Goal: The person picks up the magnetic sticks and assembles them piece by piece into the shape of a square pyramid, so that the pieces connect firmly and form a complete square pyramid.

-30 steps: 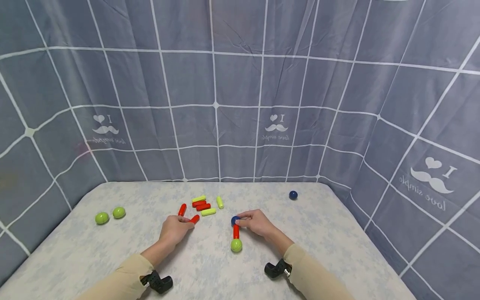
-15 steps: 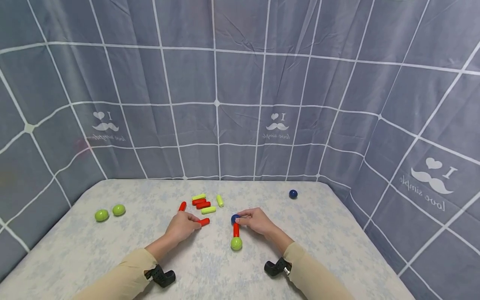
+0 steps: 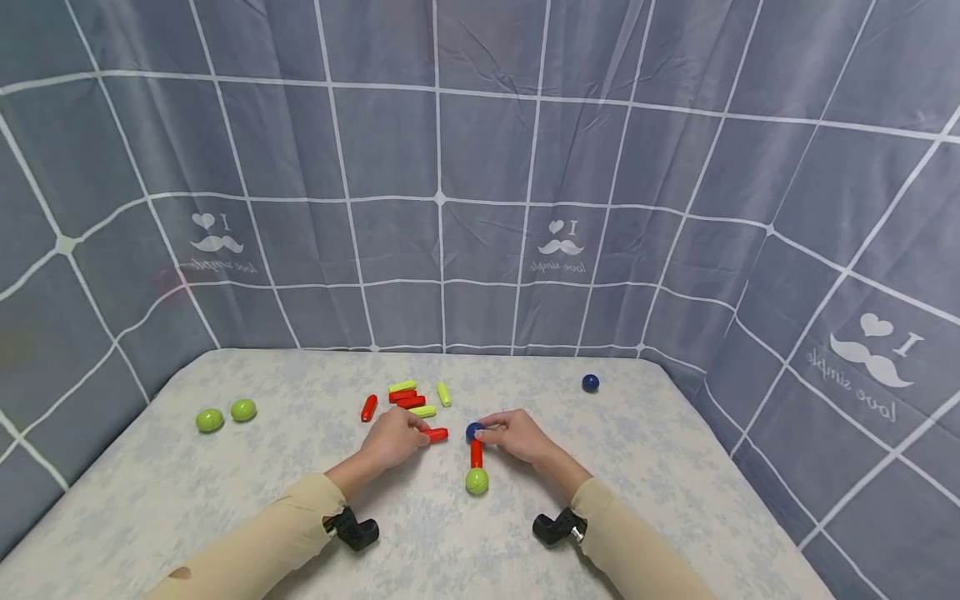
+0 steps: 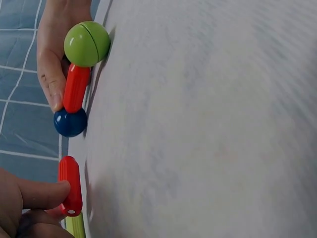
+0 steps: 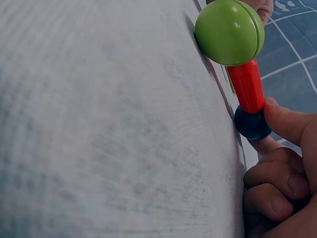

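Note:
My left hand point(image 3: 394, 437) pinches a red rod point(image 4: 71, 186) between thumb and fingers, its free end pointing right toward a blue ball point(image 4: 70, 122). My right hand point(image 3: 517, 437) pinches that blue ball, thumb on the near side. A second red rod point(image 3: 476, 454) joins the blue ball to a green ball point(image 5: 230, 32), and the three form a straight piece running toward the front of the table. In the left wrist view a small gap shows between the held rod and the blue ball.
Behind my left hand lie several loose rods, among them a red rod point(image 3: 369, 407) and a yellow-green rod point(image 3: 444, 394). Two green balls point(image 3: 209, 420) sit at the table's left, another blue ball point(image 3: 590, 382) at back right. A grey gridded curtain point(image 3: 480, 167) surrounds the table point(image 3: 637, 483).
My left hand has carried the red rod rightward, away from the loose rods and closer to the blue ball, turning it more level. My right hand keeps its hold and place.

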Available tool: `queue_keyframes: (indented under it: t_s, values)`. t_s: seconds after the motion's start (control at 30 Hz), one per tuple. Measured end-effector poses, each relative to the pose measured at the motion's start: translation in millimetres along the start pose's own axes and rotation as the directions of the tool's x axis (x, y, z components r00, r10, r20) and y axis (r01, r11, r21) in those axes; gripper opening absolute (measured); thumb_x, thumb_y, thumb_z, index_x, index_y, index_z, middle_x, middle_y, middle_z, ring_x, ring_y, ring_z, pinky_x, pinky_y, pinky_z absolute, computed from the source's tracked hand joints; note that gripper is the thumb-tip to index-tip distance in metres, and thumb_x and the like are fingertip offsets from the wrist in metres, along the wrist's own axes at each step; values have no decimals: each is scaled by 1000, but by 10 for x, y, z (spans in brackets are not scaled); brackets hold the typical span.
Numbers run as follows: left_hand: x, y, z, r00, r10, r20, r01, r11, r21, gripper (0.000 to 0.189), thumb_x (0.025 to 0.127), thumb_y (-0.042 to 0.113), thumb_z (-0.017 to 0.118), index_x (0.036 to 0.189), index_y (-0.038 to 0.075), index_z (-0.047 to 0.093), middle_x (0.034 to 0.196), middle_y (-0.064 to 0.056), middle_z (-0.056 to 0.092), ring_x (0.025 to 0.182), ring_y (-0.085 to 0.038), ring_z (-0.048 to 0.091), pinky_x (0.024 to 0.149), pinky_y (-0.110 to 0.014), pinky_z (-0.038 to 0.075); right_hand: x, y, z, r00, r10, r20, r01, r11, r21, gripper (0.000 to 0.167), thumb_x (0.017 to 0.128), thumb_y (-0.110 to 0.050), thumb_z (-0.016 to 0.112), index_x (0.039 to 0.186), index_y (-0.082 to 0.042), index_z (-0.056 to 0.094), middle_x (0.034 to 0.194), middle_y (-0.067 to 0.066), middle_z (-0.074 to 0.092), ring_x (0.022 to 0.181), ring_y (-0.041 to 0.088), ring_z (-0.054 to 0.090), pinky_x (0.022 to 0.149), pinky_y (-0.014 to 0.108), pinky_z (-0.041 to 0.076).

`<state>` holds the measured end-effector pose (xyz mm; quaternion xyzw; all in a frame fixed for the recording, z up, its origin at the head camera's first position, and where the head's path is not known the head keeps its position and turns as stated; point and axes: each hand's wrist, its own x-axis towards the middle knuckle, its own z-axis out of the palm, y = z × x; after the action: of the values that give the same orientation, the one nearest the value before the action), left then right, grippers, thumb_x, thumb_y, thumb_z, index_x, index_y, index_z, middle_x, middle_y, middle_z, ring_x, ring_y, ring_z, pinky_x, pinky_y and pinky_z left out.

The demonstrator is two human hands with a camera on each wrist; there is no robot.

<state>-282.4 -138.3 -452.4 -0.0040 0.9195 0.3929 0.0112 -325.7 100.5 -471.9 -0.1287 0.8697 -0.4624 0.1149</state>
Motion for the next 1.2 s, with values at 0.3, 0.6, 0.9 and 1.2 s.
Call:
queue_keyframes:
  t_s: [0.3, 0.6, 0.9, 1.2]
  values:
    - [81, 180, 65, 997, 74, 20, -75, 995, 66, 14, 85, 4, 72, 96, 7, 79, 91, -8, 72, 66, -17, 49, 56, -27, 36, 48, -15, -5, 1000, -15, 16, 15, 1000, 5, 36, 89, -34, 77, 118, -12, 76, 67, -3, 51, 61, 13, 44, 58, 26, 35]
    - [77, 217, 132, 998, 64, 16, -64, 997, 51, 15, 86, 4, 72, 100, 6, 79, 77, -1, 66, 60, -15, 44, 52, -25, 34, 47, -9, -10, 1000, -6, 10, 6, 1000, -18, 34, 90, -34, 76, 117, -13, 76, 61, -4, 45, 57, 12, 39, 54, 26, 30]
    - [27, 133, 172, 998, 59, -6, -59, 997, -42, 28, 89, 22, 75, 112, 5, 76, 83, -2, 68, 63, -14, 52, 56, -27, 40, 44, 33, -14, 1000, -10, 18, 10, 1000, -15, 35, 90, -34, 76, 118, -13, 76, 62, -4, 46, 57, 12, 39, 55, 26, 30]
    - [-77, 5, 49, 994, 15, -107, -22, 998, -64, 38, 91, 36, 73, 118, 9, 73, 95, -7, 69, 66, -17, 52, 57, -30, 41, 18, 35, -9, 1000, 2, 16, -2, 1000, -10, 34, 90, -32, 75, 119, -13, 75, 60, -4, 42, 54, 13, 37, 52, 26, 28]
